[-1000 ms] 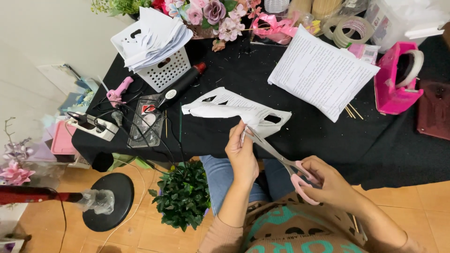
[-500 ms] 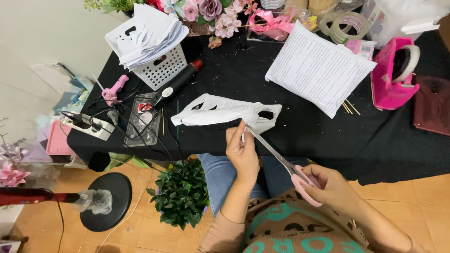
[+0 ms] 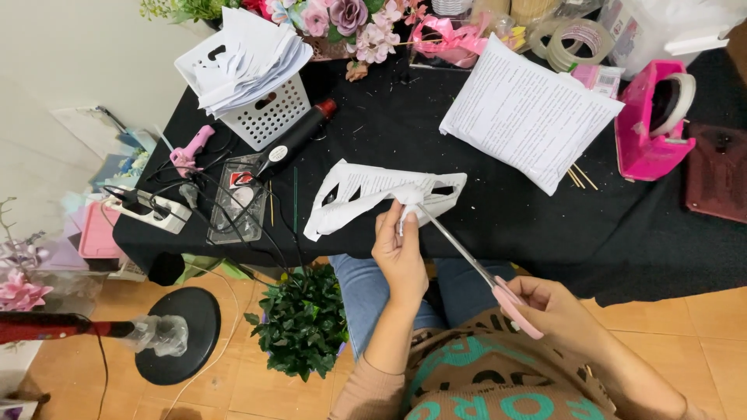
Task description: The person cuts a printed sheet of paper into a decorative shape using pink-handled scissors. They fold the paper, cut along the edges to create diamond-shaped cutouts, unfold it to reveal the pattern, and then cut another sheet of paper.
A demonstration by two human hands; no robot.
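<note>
My left hand (image 3: 399, 250) pinches a folded white paper piece with cut-out holes (image 3: 366, 194), holding it above the front edge of the black table (image 3: 405, 132). My right hand (image 3: 548, 305) grips pink-handled scissors (image 3: 475, 264) low over my lap. Their long blades reach up and left, and the tips meet the paper just above my left fingers. Whether the blades are apart at the tips is too small to tell.
A stack of printed white sheets (image 3: 529, 113) lies behind the cutout. A white basket with paper cutouts (image 3: 249, 74), a black-and-red tool (image 3: 299, 136), a pink glue gun (image 3: 189, 149), a power strip (image 3: 148, 208), a pink tape dispenser (image 3: 650, 124), flowers (image 3: 342, 19) and a potted plant (image 3: 303, 319) surround me.
The paper cutout has shifted left and now sags more to the left of my left hand. The scissors stay at the paper, with my right hand slightly lower.
</note>
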